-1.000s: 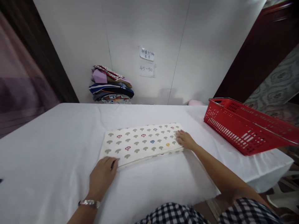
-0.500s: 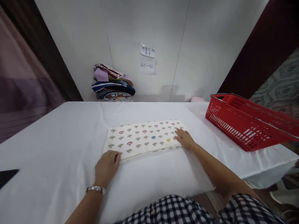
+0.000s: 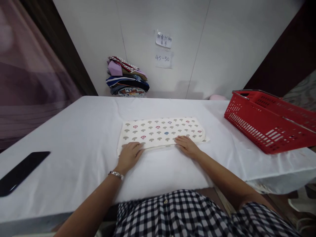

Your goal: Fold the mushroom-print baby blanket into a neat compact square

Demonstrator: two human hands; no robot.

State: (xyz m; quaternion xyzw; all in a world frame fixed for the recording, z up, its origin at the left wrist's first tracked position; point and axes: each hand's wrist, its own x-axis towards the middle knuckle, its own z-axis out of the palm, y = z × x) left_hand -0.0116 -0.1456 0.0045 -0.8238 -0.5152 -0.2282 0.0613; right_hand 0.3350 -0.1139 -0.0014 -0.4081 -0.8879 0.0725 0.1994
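Handwriting marks two paper notices taped to the pale wall (image 3: 222, 39) on the far side: the upper notice (image 3: 163, 41) carries two lines of Chinese characters, too small to read with certainty, and the lower notice (image 3: 163, 60) reads "45-50". Below them, the mushroom-print cloth (image 3: 154, 133) lies folded into a long, flat strip across the middle of the white-covered counter (image 3: 74, 141). Its off-white ground bears rows of grey-brown mushrooms, with a few outlined in red, one in blue and one in a purplish tone. More than one layer shows along the near edge; at the right end the top layer curves round, and a pale corner of a lower layer pokes out beyond it.

The left hand (image 3: 129, 154), with a silvery bracelet (image 3: 116, 174) on its wrist, rests palm down on the cloth's near left part, its grip loose and the fingers laid out together. The right hand (image 3: 188, 146) touches the near edge right of centre, its grip likewise relaxed, fingers spread slightly over the fabric. A black smartphone (image 3: 23, 172) lies at near left, a red perforated plastic shopping basket (image 3: 261, 123) stands at right, and a stack of folded fabrics (image 3: 127, 80) sits at far left, by the wall.
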